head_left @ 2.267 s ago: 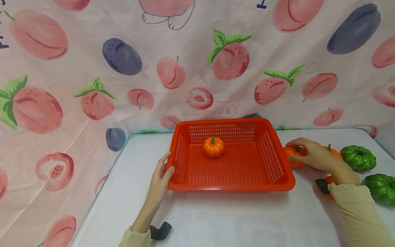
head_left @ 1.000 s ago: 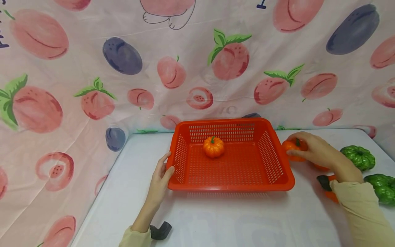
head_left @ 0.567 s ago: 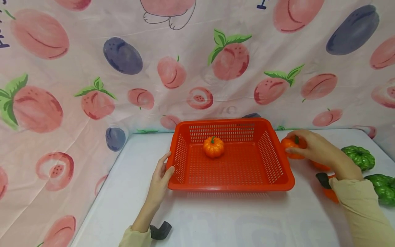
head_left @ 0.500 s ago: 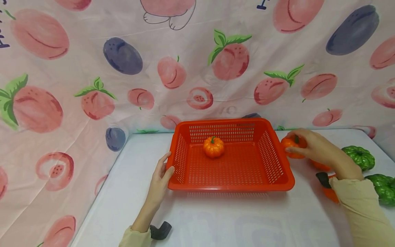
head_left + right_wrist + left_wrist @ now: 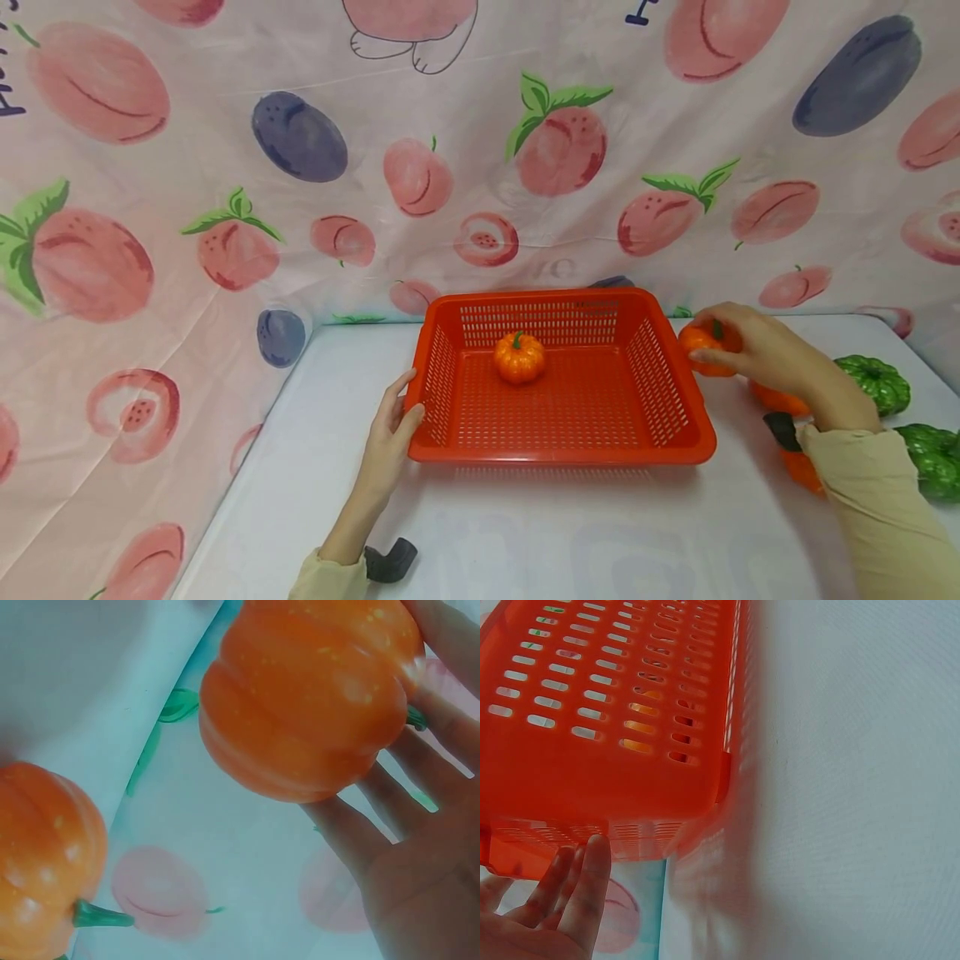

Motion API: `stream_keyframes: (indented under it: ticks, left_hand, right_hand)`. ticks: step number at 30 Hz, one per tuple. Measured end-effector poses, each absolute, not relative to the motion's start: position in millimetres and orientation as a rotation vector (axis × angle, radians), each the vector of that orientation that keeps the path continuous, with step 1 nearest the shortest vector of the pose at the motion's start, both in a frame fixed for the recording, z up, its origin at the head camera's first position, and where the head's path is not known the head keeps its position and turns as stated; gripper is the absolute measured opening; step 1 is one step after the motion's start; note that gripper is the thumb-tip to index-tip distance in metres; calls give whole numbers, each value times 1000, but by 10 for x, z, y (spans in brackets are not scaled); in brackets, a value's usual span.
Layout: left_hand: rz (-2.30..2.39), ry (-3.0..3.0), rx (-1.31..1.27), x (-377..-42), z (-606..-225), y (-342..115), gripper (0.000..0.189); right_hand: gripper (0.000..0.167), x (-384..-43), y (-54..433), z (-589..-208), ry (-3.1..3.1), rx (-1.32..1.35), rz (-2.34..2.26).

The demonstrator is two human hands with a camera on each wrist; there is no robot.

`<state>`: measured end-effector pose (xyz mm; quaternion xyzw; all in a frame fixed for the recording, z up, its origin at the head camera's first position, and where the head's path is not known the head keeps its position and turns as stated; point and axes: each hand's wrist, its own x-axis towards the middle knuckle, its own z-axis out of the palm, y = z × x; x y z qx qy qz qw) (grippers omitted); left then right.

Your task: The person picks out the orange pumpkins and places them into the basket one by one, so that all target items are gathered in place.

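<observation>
My right hand [image 5: 757,350] holds a small orange pumpkin [image 5: 696,340] with a green stem, just right of the basket's right rim. Seen from the right wrist, fingers and thumb curve round this pumpkin [image 5: 307,705], which is off the table. My left hand [image 5: 390,421] rests at the left side of a red plastic basket [image 5: 555,456]. In the left wrist view its fairly straight fingers [image 5: 589,889] touch the basket's outer wall [image 5: 592,772]. Inside the basket, towards the back left, sits another orange pumpkin [image 5: 519,358].
Right of the basket, partly behind my right arm, lie more orange pumpkins, one [image 5: 780,400] behind another [image 5: 801,471]. Two green pumpkin-like vegetables, one farther back [image 5: 873,383] and one nearer [image 5: 930,458], lie at the far right. A fruit-print cloth [image 5: 450,183] hangs behind the white table [image 5: 525,542].
My right hand has taken the orange pumpkin and lifted it up, slightly left towards the basket. The left hand and the basket have stayed in place.
</observation>
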<state>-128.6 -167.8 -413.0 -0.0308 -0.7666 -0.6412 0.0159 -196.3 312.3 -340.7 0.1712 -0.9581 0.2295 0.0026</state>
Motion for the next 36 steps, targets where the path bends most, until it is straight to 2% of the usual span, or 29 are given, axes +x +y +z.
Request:
stream_keyframes:
  ticks: [14,36]
  left_hand:
    - [-1994,-2384,-108,-1290,-4136,-1682,53]
    - [-2015,-2366,-115,-1287,-4143,-1684,53]
  right_hand:
    - [48,-1943,3062,-3262,-2909,605,608]
    - [49,-1919,2816,-3043,-2874,617,657]
